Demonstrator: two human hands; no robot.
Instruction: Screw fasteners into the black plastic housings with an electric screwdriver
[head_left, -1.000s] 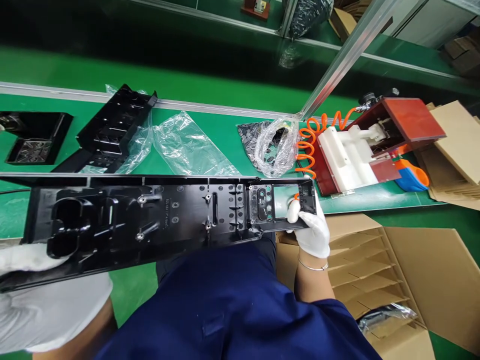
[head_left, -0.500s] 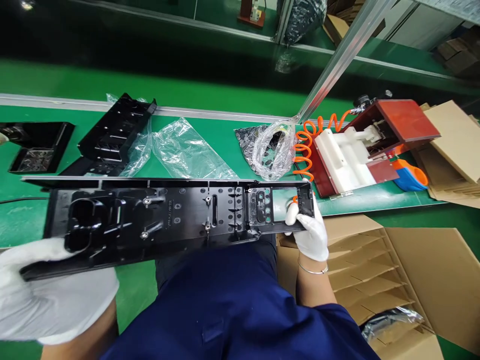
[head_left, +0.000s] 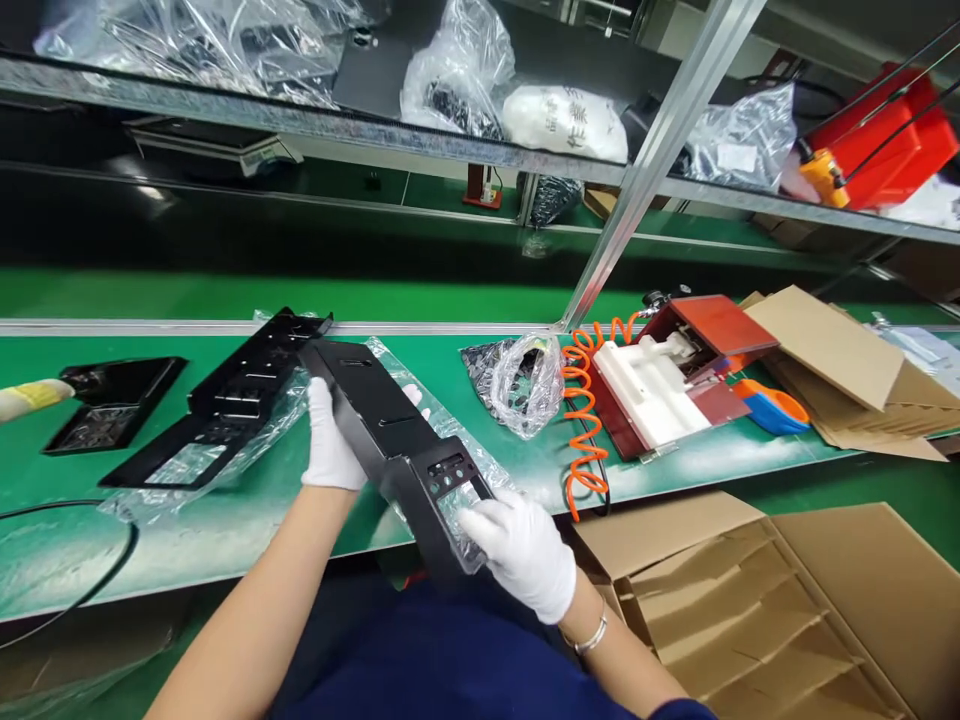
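The case [head_left: 382, 400] is being held up over the front edge of the table [head_left: 536, 460], and its low end is poking out past that edge toward the person's body. Its top end is coming very near the second case [head_left: 251, 380], and I cannot tell if they are touching. A clear bag [head_left: 469, 435] is lying behind it. To the right, bare green table is lying between it and the orange hose [head_left: 581, 390], with a bag of bits [head_left: 484, 372] sitting farther back. A box [head_left: 750, 610] is standing open past the edge, low on the right. The case is now showing its smooth outside, not the bumpy inside from half a second ago, and it is slanting instead of going straight across. The head is looking higher too, so the shelf [head_left: 315, 120] is showing. The long way of the case is running from upper left to lower right. The wide end is pointing up and away, and the window end is pointing down toward the body. The left hand [head_left: 334, 445] is curling snugly around the wide part. The right hand [head_left: 525, 555] is pinching the window end, thumb at the window.
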